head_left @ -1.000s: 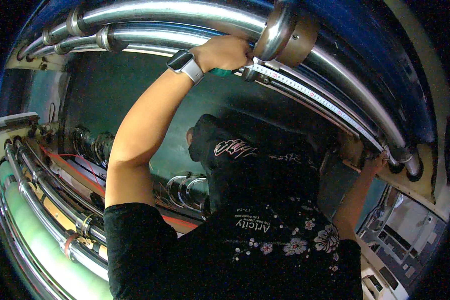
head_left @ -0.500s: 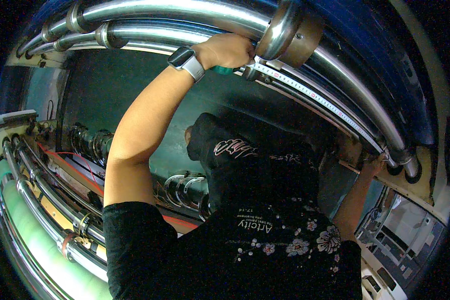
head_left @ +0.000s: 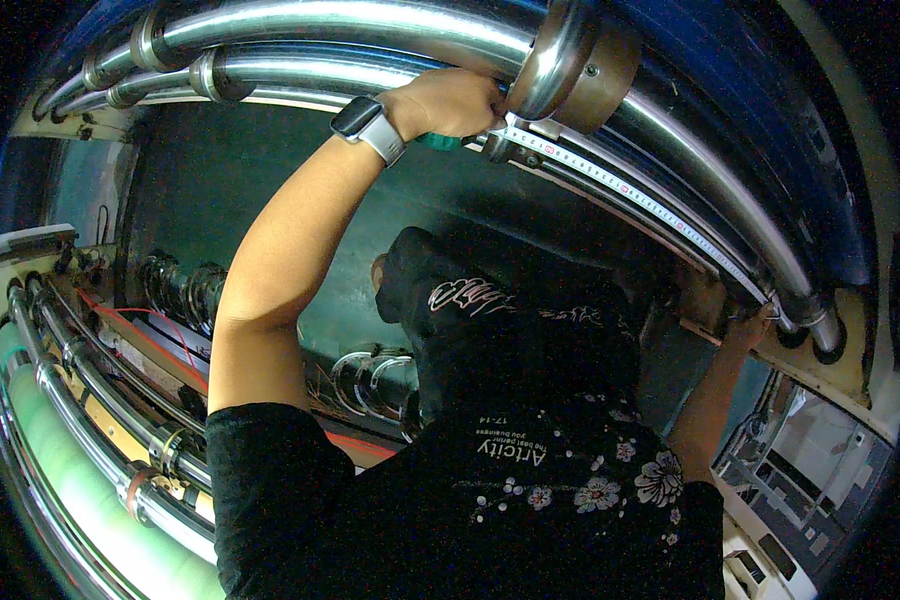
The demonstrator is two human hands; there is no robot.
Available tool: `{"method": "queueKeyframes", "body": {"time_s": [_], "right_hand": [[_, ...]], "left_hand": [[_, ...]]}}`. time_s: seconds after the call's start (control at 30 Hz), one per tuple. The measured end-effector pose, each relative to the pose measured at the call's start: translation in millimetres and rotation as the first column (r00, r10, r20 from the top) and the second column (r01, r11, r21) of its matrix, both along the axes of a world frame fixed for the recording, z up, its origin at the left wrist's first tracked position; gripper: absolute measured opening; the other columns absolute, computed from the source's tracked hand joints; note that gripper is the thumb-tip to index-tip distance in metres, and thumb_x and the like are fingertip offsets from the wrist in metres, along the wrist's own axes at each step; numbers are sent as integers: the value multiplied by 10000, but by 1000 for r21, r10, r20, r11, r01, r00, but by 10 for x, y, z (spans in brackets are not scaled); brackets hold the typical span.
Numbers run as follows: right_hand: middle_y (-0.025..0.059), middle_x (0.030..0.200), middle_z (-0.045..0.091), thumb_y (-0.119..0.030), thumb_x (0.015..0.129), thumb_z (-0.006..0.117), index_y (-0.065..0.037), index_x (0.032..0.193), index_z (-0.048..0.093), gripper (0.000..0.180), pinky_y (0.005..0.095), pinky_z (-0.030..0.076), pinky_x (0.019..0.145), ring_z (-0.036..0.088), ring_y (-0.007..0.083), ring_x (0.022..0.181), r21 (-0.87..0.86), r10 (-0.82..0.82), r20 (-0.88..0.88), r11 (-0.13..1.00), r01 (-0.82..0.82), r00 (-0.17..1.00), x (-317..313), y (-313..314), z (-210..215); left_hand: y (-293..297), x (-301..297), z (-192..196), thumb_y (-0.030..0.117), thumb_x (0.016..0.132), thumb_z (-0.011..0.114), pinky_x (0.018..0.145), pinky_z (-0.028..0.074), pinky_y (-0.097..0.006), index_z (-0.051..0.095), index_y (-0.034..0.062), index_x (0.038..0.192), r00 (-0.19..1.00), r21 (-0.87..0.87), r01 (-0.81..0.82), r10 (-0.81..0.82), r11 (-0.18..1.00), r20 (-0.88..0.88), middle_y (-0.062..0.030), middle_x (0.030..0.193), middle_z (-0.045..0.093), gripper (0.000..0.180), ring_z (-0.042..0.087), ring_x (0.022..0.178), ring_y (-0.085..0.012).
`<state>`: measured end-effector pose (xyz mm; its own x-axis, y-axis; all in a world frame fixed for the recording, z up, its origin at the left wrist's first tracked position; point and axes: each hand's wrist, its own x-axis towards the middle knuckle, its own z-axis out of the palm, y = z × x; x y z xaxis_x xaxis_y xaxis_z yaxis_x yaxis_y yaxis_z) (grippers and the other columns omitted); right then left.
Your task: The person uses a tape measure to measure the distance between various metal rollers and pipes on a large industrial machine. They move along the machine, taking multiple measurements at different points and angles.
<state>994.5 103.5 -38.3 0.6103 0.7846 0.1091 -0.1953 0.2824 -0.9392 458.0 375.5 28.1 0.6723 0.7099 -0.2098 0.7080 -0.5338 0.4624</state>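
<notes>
A white tape measure blade [head_left: 625, 190] runs stretched alongside a polished steel shaft, from beside a thick metal collar [head_left: 575, 70] toward the shaft's end at the right. My left hand [head_left: 450, 103], with a watch on the wrist, is closed at the blade's left end, right by the collar. Part of a green object [head_left: 442, 142] shows beneath that hand; most of it is hidden. Farther right, my right hand [head_left: 752, 328] is closed at the blade's other end, near the side frame. Its fingertips are small and dim here.
Parallel steel shafts [head_left: 370, 25] with ring collars cross the top. At the lower left are more rods [head_left: 90, 430] and a pale green roller [head_left: 80, 480]. Round metal parts [head_left: 375, 380] stand beside a red strip. A side frame [head_left: 830, 365] bounds the right.
</notes>
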Motion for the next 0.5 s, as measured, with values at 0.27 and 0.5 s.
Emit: {"method": "queueKeyframes", "body": {"time_s": [0.27,0.5], "right_hand": [[109,1073,521,-333,761,624,-33,1073,483,454,417,414,780,491,262,926,-193,-443,52,875,444,895,758,-27,-485],[100,1016,510,-346,733,652,-41,1054,479,476,395,405,749,477,243,893,-200,-532,141,811,550,835,580,-198,-249]], "left_hand": [[5,41,-24,278,792,476,755,433,-383,630,120,929,1000,38,20,-20,999,2,-144,910,604,259,566,860,-311],[22,85,10,262,785,468,749,436,-382,632,122,923,997,27,56,-57,998,42,-144,899,607,256,571,844,-309]]}}
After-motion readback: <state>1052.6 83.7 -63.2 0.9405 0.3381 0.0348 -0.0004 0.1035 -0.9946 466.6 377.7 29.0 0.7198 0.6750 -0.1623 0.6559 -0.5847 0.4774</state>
